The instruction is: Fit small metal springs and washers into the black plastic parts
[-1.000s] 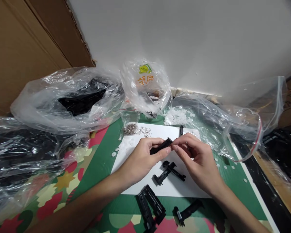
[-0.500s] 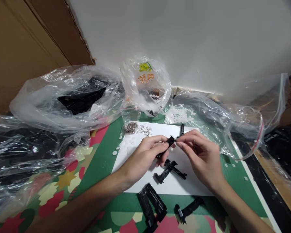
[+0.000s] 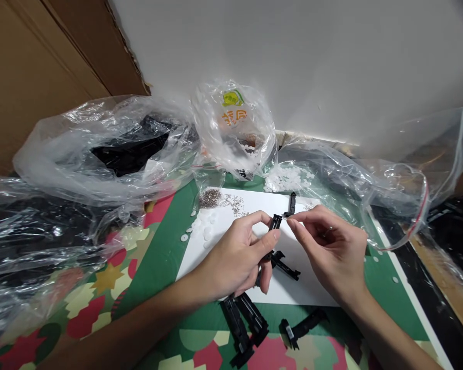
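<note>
Head view: at frame centre the left hand (image 3: pixel 237 257) grips one black plastic clip (image 3: pixel 273 226) upright, fingers closed around it. The right hand (image 3: pixel 332 252) pinches a tiny part at the clip's top; what it is cannot be told. Both hover over one white sheet (image 3: pixel 224 241) on the surface. Five more black parts lie loose: one (image 3: pixel 292 203) above the hands, one (image 3: pixel 285 264) under them, three (image 3: pixel 250 324) at lower centre. Clear plastic bags (image 3: pixel 100 154) crowd the upper half.

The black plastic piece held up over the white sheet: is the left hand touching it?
Touching. The head view shows the left hand pinching the black plastic piece.
</note>
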Demonstrator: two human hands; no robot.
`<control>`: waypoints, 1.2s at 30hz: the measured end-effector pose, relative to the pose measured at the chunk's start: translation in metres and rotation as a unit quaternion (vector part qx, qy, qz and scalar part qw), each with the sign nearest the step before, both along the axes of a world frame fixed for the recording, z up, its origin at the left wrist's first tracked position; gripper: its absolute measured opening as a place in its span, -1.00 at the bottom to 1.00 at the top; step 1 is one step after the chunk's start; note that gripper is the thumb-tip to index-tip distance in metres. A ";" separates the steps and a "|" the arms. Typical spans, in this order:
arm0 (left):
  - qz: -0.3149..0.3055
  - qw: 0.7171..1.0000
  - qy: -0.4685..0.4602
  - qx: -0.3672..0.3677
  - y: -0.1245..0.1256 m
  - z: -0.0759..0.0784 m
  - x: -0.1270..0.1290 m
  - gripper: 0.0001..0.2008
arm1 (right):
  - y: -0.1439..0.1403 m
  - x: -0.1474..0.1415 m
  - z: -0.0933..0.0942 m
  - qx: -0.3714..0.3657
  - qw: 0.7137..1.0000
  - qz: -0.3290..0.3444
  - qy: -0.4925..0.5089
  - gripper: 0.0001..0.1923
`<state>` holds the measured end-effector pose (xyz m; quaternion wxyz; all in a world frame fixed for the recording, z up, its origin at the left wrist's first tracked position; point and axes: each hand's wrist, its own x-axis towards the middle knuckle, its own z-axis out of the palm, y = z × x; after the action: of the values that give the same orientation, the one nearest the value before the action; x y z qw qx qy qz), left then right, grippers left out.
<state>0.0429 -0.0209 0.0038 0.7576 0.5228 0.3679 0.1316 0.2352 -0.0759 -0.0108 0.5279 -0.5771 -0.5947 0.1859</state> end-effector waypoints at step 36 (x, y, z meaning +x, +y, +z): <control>-0.021 0.997 -0.048 -0.058 -0.009 0.005 0.002 -0.68 | -0.006 -0.006 -0.005 0.146 0.968 -0.042 -0.200 -0.85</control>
<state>0.0453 -0.0300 0.0088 0.8063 0.4786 0.3266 0.1188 0.2291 -0.0817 -0.0153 0.4844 -0.5434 -0.6842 -0.0442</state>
